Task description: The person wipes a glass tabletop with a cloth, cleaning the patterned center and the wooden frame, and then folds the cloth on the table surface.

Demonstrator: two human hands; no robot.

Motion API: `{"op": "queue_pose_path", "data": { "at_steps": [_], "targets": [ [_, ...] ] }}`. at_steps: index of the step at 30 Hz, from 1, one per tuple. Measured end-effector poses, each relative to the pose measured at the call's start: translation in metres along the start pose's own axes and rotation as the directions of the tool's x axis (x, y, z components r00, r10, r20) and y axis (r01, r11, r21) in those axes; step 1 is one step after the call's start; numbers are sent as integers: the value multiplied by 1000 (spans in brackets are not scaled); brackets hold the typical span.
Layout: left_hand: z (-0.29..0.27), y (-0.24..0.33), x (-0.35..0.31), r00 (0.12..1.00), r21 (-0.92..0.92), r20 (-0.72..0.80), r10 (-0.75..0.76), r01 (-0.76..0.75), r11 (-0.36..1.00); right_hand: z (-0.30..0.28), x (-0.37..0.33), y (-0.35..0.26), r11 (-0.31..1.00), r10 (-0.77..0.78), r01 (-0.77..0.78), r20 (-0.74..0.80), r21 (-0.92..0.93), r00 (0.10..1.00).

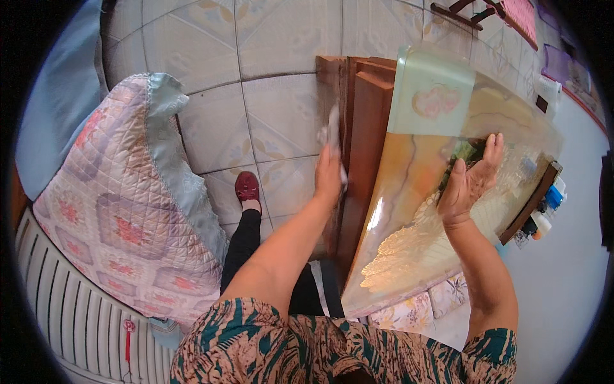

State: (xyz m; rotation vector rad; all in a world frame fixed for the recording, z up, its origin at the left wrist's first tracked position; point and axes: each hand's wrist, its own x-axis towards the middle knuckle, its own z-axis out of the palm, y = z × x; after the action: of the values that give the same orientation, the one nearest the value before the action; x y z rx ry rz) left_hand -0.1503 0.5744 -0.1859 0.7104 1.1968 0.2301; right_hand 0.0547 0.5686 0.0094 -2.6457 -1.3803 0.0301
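My left hand (pixel 328 171) presses a crumpled white cloth (pixel 332 128) against the side of a brown wooden cabinet (pixel 368 105). Some of its fingers are hidden behind the cloth and slightly blurred. Over the cabinet lies a glossy top cover (pixel 409 169), amber and translucent with golden flower patterns and a pale green corner. My right hand (pixel 472 182) rests on this cover with its fingers apart, holding nothing. A dark green patch (pixel 470 151) of the pattern shows beside its fingers.
At left, a quilted floral cover (pixel 121 217) with a pale blue border drapes over a bed, next to a slatted grey headboard (pixel 57 294). Small items (pixel 543 214) sit in a brown holder at the cover's right edge. A wooden-legged stand (pixel 467 13) is at the far right. Tiles (pixel 211 121) pave the floor.
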Motion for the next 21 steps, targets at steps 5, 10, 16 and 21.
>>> {"op": "queue_pose_path", "data": {
  "at_steps": [5,10,16,21],
  "targets": [
    [-15,-82,-103,846,-170,80,-526,532,829,-2,-3,6,1000,-13,13,0,-7,1000],
    [-40,-183,-114,641,-161,91,-763,765,623,4,9,-9,998,-65,64,0,23,998],
    [-6,-19,10,862,-159,104,-496,506,848,1,-3,9,998,-55,55,-20,8,998],
    [-5,63,34,998,-16,60,30,-29,999,8,-4,2,1000,7,-6,-60,16,998]
  ]
}}
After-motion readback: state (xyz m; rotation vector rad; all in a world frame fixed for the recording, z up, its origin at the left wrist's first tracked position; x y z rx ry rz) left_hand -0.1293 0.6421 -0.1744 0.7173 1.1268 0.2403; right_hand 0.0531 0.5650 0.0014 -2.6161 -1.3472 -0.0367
